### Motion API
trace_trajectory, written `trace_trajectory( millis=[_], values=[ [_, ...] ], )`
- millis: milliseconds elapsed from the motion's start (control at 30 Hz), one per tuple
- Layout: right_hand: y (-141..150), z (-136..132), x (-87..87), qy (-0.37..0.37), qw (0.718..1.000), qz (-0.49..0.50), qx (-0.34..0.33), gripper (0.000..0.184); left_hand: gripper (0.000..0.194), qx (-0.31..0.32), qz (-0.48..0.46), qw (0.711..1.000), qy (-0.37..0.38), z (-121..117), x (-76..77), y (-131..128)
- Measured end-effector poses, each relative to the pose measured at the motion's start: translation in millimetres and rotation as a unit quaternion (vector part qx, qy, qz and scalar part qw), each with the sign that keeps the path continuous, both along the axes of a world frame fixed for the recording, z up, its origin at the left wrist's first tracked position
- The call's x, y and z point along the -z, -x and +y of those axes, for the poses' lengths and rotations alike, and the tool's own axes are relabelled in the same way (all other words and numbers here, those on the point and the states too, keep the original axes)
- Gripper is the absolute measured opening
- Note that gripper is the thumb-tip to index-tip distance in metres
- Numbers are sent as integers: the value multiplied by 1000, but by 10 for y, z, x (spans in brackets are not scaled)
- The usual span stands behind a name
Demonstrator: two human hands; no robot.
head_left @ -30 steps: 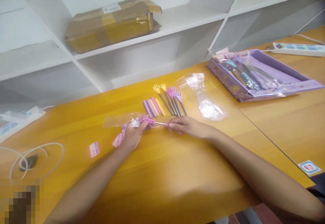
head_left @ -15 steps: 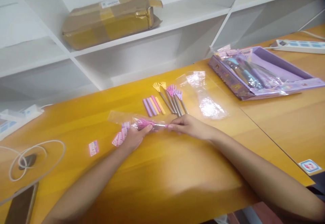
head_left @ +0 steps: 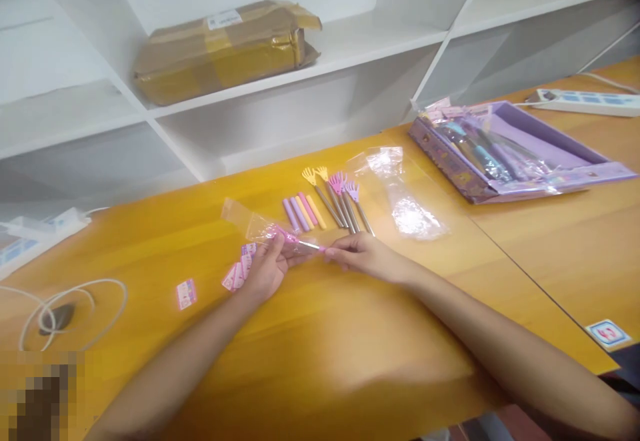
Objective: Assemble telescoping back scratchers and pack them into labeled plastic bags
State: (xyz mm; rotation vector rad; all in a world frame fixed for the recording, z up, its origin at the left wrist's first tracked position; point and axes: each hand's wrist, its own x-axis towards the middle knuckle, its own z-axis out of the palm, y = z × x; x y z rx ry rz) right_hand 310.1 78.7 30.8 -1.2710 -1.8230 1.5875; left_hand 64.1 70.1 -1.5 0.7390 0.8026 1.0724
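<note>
Between my two hands lies a pink back scratcher (head_left: 308, 245) with a metal shaft, its head inside a clear plastic sleeve (head_left: 237, 214). My left hand (head_left: 267, 271) is closed on the head end through the plastic, thumb on top. At the other end, my right hand (head_left: 364, 254) pinches the pink handle, mostly hidden by the fingers. Just beyond lie several back scratcher heads with metal rods (head_left: 340, 194), yellow, pink and purple. Beside them is a row of coloured handle tubes (head_left: 304, 212). Small pink cards (head_left: 238, 273) are partly behind my left hand.
Empty clear bags (head_left: 415, 211) lie behind my right hand. A purple box (head_left: 560, 134) of packaged items stands back right. One card (head_left: 185, 294), a white cable (head_left: 123, 294) and a power strip (head_left: 45, 238) are left. A taped carton (head_left: 225, 54) rests on the shelf.
My left hand has turned, its fingers now showing beneath the back scratcher, and the sleeve's loose end has tilted up. My right hand still pinches the handle. The view has shifted slightly.
</note>
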Motion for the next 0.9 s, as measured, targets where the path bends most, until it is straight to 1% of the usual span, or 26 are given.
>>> trace_trajectory(
  millis=[67,133,200,400,533,667,767,833,900],
  values=[
    [22,-16,11,5,1000,25,17,66,52,-8,1,1000,11,2,1,-5],
    [39,-25,32,20,997,54,56,64,52,-11,-5,1000,18,4,3,-7],
    [46,-23,60,30,993,72,91,65,51,-14,-11,1000,22,4,6,-7],
    [70,-20,94,-4,987,94,128,72,50,7,-1,1000,23,-43,-28,-49],
    [164,-117,119,-12,984,105,145,69,49,22,1,999,24,-114,-36,-100],
    [257,-228,192,-58,978,111,168,64,45,40,6,999,19,-190,22,-142],
    [251,-243,209,-60,976,141,156,56,40,37,-1,999,19,-203,49,-150],
    [202,-213,187,-56,976,167,127,49,39,14,-5,1000,21,-172,42,-132],
    [136,-161,156,-72,974,192,98,44,39,-19,-16,999,30,-118,24,-98]
  ],
)
